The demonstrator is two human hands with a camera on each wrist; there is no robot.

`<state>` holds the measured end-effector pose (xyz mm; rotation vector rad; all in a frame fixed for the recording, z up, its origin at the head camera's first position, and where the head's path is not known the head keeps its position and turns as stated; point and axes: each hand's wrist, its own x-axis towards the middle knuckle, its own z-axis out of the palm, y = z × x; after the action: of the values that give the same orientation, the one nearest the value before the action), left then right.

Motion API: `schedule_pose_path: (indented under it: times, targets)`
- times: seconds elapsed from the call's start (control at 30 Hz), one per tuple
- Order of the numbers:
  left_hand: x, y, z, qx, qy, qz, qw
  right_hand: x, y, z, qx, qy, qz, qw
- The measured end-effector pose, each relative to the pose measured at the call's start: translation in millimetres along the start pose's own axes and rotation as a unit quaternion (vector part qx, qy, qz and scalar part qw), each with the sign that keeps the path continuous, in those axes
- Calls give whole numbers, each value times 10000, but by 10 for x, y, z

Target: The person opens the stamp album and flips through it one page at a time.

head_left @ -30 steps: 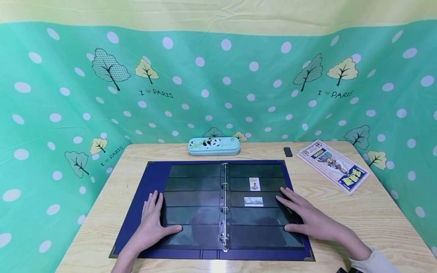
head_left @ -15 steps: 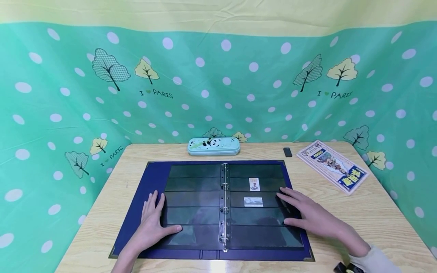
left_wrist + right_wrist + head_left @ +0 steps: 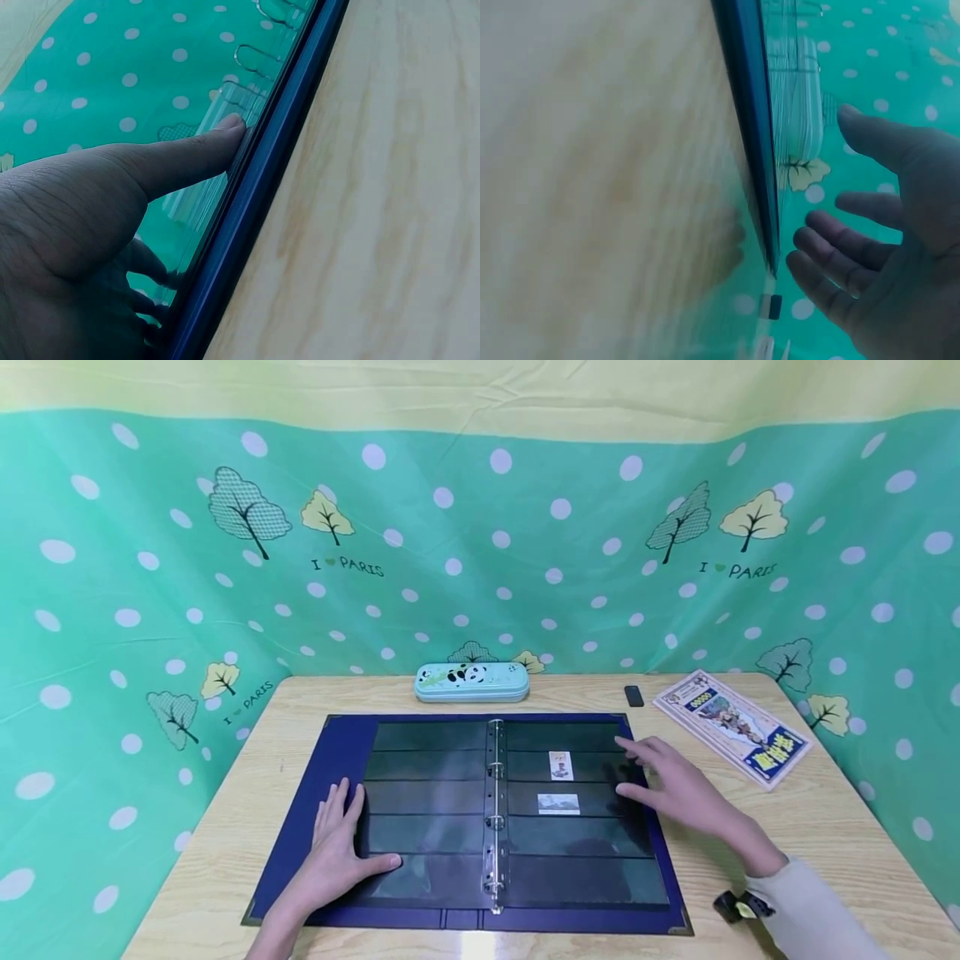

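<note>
A dark blue ring-binder stamp album point(image 3: 318, 827) lies spread on the wooden table, with black pocket pages on both sides of its metal rings point(image 3: 495, 818). Two stamps sit in the right page: an upright orange-and-white stamp point(image 3: 560, 766) and, below it, a grey landscape stamp point(image 3: 558, 804). My left hand point(image 3: 333, 852) rests on the left page with fingers spread, the thumb on the pocket strips. Over the right page's outer edge hovers my right hand point(image 3: 678, 781), fingers loosely bent and holding nothing; in the right wrist view its fingers point(image 3: 840, 240) are apart from the album.
At the back of the table stands a light blue panda pencil case point(image 3: 472, 682). A small black object point(image 3: 633, 696) and a stack of printed booklets point(image 3: 731, 727) lie at the back right. A polka-dot curtain point(image 3: 480, 552) closes off the far side.
My right hand has lifted off the right page's edge and moved up toward the back of the table. The left hand and the stamps stay where they were.
</note>
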<state>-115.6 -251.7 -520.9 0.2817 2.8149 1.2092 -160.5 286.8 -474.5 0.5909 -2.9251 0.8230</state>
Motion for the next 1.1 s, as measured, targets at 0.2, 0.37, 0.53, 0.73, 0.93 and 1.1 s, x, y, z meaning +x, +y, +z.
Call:
schedule_pose_path:
  times: [0.2,0.37,0.53,0.73,0.93,1.1]
  targets:
    - [1,-5,11,75,0,-11,10000,175,137,-12,130,27,385,9992]
    - [0,-42,27,58,70,121,9999,280,260,12,76,-232,514,9984]
    - [3,11,-1,49,11,32,10000,349,338,31,24,-575,498,9971]
    - [-7,40,-29,77,-19,-55,10000,429,340,56,-316,-754,465,9956]
    - [5,71,-32,216,-142,-273,9993,493,342,71,-805,-846,547,9916]
    - [21,123,-58,426,-325,-477,9974,535,330,55,-916,-919,635,9895]
